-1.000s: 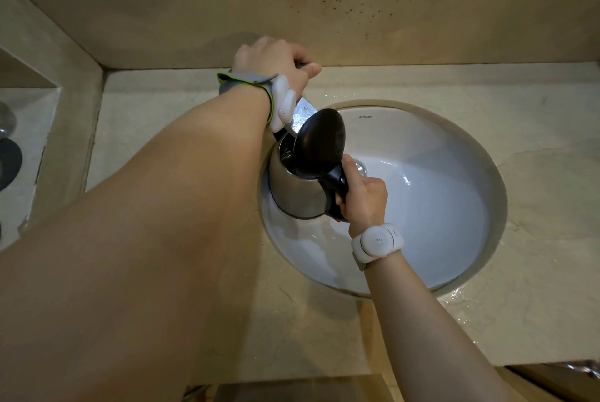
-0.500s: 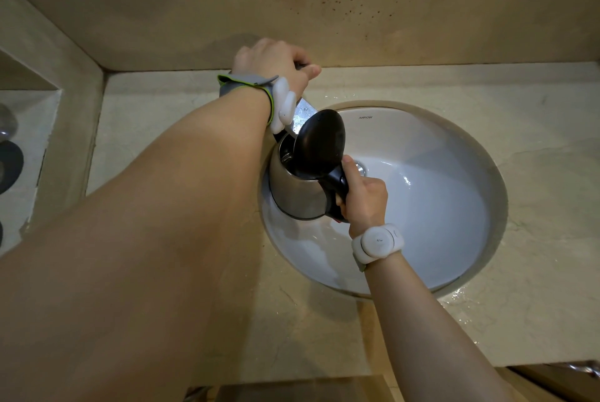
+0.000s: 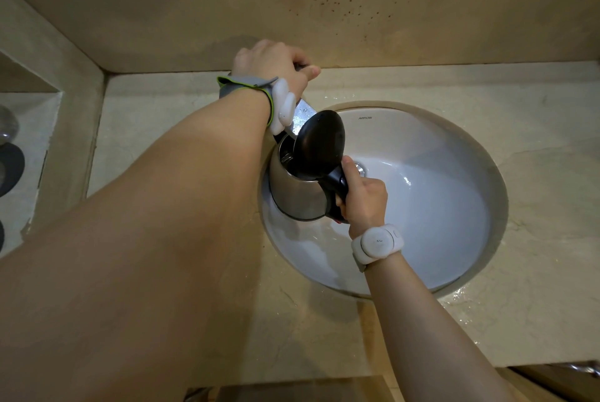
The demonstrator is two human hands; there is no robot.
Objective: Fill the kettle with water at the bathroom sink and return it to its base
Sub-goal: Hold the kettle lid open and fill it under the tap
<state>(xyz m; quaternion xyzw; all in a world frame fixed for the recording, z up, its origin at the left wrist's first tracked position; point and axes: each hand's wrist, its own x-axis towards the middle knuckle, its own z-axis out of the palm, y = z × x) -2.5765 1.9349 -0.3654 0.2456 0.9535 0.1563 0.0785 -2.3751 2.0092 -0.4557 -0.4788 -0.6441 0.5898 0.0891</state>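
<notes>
1. The steel kettle [image 3: 298, 193] hangs tilted in the left half of the white sink [image 3: 438, 206], above the bowl. Its dark lid [image 3: 319, 145] is hinged up and the mouth is open.
2. The right hand [image 3: 363, 197] holds the kettle's black handle [image 3: 337, 179] on the side nearest the sink's middle. Its grip is closed round the handle, with the thumb laid along the top.
3. The left hand [image 3: 272, 60] sits at the sink's back edge with its fingers curled over the top of the tap [image 3: 302, 112]. Its grip is closed on the tap, though the palm hides most of it.
4. The tap's spout slants from under the left wrist toward the kettle's mouth. Its tip is hidden behind the lid, so I cannot tell whether water is running.
5. The left wrist wears a grey-green band [image 3: 250, 85], and the right wrist wears a white band [image 3: 376, 242].
6. The drain [image 3: 360, 167] lies at the bottom of the sink, just beyond the right thumb.
7. A pale stone surface [image 3: 535, 239] surrounds the sink, with water drops at the sink's front-right rim.
8. Well left of the sink, past a raised ledge, a dark disc [image 3: 11, 167] lies partly cut off by the frame.
</notes>
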